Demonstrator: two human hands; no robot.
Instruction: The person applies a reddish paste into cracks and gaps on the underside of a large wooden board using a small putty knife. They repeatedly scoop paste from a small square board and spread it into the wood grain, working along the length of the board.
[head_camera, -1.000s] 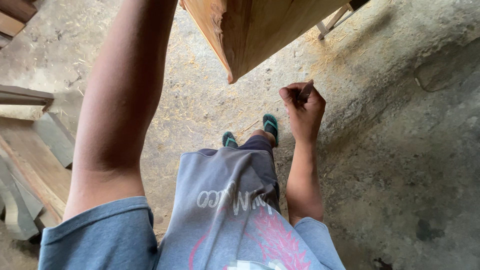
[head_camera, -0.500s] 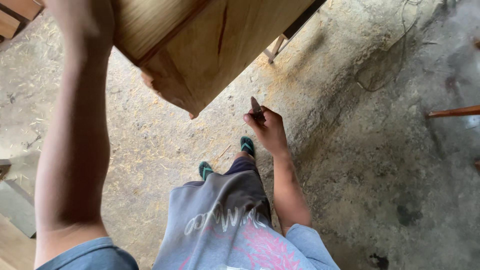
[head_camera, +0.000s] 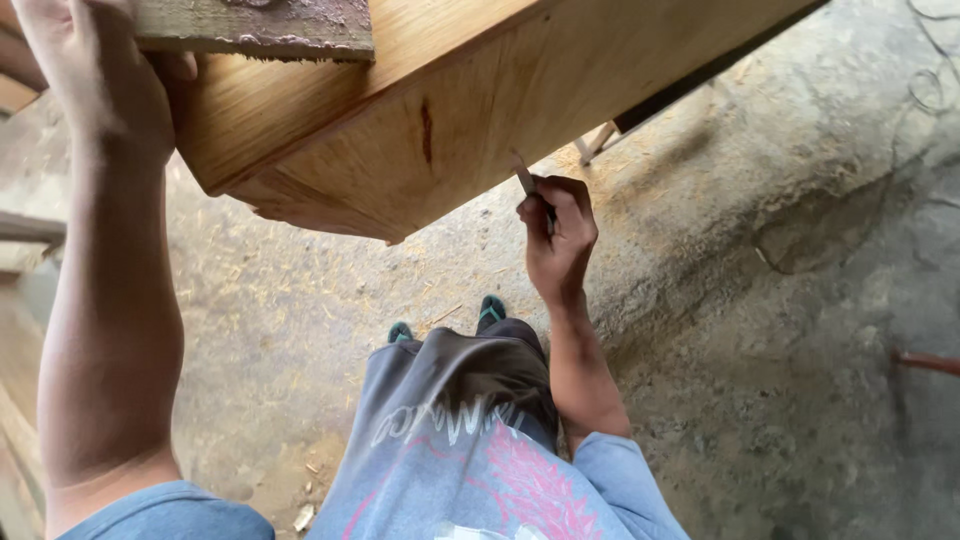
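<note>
Head view | left hand (head_camera: 95, 85) raised, fingers wrapped round the upper edge of a wooden box (head_camera: 450, 110) | right hand (head_camera: 557, 238) closed on a small flat tool (head_camera: 524, 174), tip touching the box's lower side | box above both hands, over the dusty floor (head_camera: 800, 300)

Soft daylight falls evenly, brightest on the face of the wooden box (head_camera: 480, 110). The box throws a diffuse shadow on the concrete floor (head_camera: 800, 330) beneath its right end. No glare. Left of the box, the forearm and planks look slightly blurred and stretched.
</note>
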